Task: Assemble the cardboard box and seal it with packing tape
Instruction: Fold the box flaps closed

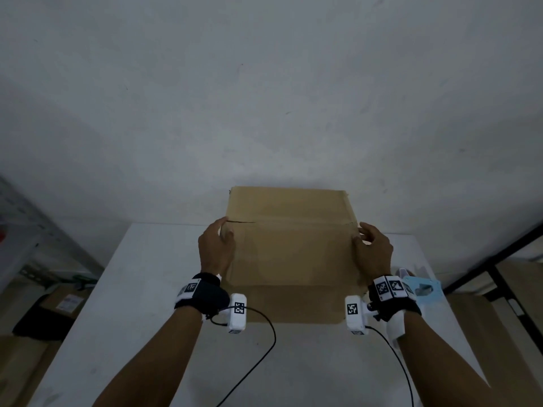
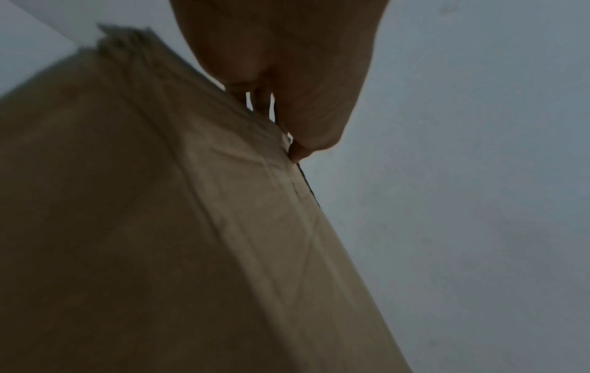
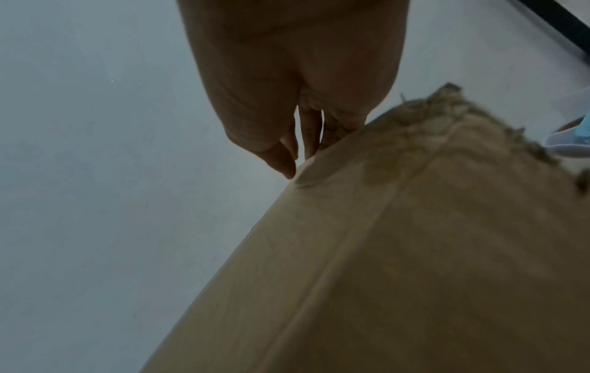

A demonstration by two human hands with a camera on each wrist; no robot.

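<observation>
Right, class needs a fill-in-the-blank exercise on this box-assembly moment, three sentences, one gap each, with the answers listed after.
1. The flattened cardboard box is held at its two side edges by ____ hands.
2. The left hand and the right hand hold it above a white ____.
3. The light blue tape dispenser lies on the table beside the person's ____ wrist.

Missing words: both; table; right
</observation>
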